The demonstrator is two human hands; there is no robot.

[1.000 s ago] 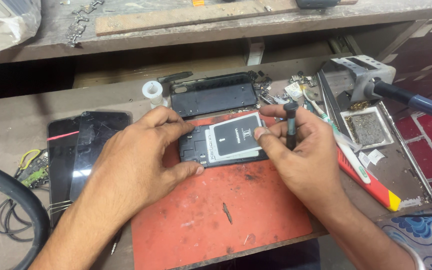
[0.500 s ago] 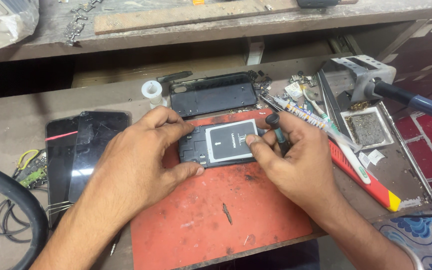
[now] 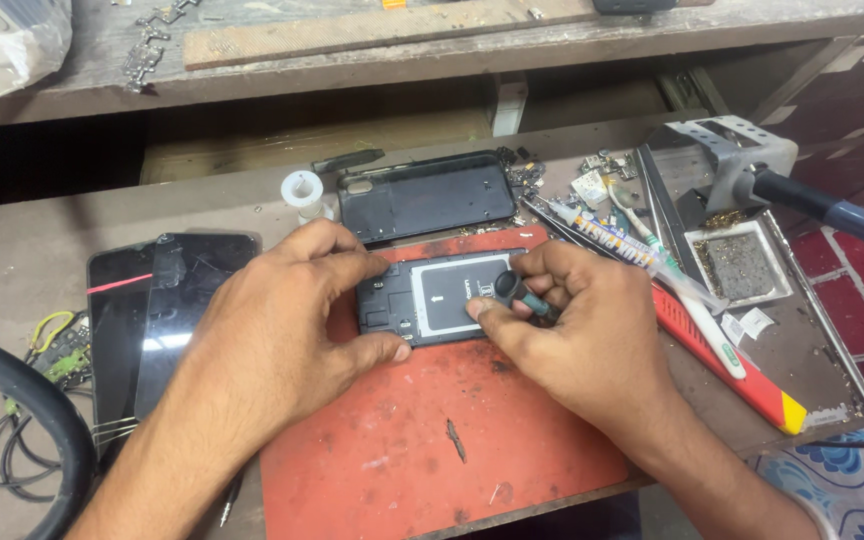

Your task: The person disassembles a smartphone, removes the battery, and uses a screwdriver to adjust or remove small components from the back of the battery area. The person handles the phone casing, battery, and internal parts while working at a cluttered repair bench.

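The opened phone [image 3: 432,305] lies on the mat [image 3: 422,450] (back cover [image 3: 427,197] behind it, screens [image 3: 157,320] left).

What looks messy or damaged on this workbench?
The red mat is stained and scuffed dark. Small loose parts lie scattered behind the right hand. The opened phone under both hands lacks its back cover.

Two dark glass phone screens [image 3: 167,320] overlapping at bench left, one with a red stripe, grey rectangular label [image 3: 452,300] on opened phone's battery, clear plastic bag [image 3: 7,45] top left
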